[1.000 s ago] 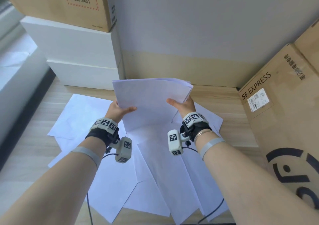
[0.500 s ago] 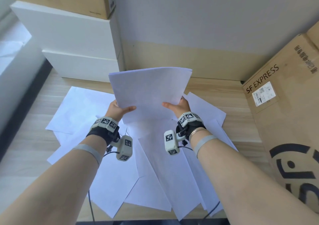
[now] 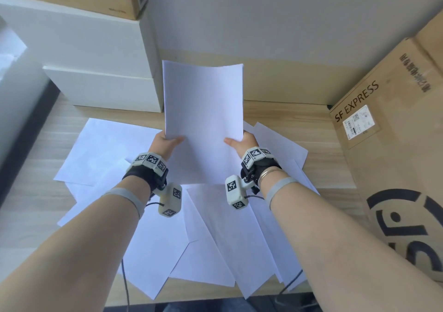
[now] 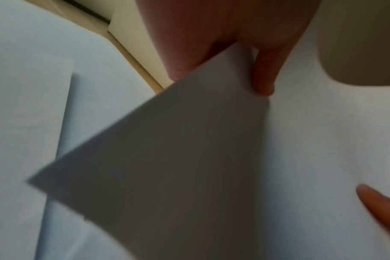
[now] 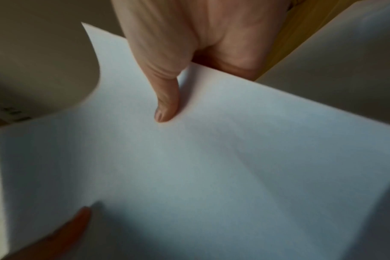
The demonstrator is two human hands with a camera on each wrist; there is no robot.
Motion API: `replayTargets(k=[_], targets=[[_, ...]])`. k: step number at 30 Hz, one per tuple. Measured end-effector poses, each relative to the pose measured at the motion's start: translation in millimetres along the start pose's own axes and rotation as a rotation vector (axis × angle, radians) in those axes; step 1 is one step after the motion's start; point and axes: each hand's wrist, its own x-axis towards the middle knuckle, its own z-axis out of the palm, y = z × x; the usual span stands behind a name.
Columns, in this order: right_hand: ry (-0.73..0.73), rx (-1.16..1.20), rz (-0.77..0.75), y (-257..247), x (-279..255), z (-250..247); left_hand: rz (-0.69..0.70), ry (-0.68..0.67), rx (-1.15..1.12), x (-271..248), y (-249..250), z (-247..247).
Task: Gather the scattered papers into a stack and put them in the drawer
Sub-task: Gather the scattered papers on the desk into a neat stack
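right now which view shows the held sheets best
The head view: the whole held sheets show, upright between both hands. The left wrist view shows only one blurred corner, the right wrist view only the part under the thumb.

We are looking at what seems an office or storeroom corner: loose white papers (image 3: 153, 235) are lying over a wooden desk (image 3: 335, 163), shipping cartons (image 3: 393, 148) are crowding it, and white boxes (image 3: 96, 55) are standing against a plain wall (image 3: 275, 17).
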Motion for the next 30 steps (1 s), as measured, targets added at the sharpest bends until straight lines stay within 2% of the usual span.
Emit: replayTargets(k=[3, 7, 11, 16, 19, 24, 27, 30], targets=[[-0.043, -0.075, 0.078, 13.1, -1.6, -12.5, -0.098, -0.034, 0.006, -4.1, -16.1, 10.5], [0.014, -0.181, 0.265, 50.4, -7.4, -46.9, -0.175, -0.045, 0.015, -13.8, -38.1, 23.8], [0.013, -0.539, 0.465, 93.8, -19.0, -99.6, -0.226, -0.068, 0.005, -19.7, -51.8, 28.2], [0.145, -0.674, 0.644, 133.5, -42.7, -124.5, -0.287, -0.100, -0.017, -20.7, -69.0, 28.9], [0.179, -0.691, 0.693, 144.7, -49.9, -126.3, -0.301, -0.062, -0.021, -22.8, -73.1, 33.8], [0.220, -0.652, 0.689, 153.8, -45.8, -128.2, -0.332, -0.036, 0.006, -27.3, -79.9, 32.5], [0.116, -0.647, 0.672, 142.9, -42.4, -134.2, -0.343, -0.017, 0.014, -28.0, -82.2, 27.6], [-0.032, -0.610, 0.784, 123.5, -40.2, -136.0, -0.341, -0.008, 0.012, -28.5, -83.4, 22.3]])
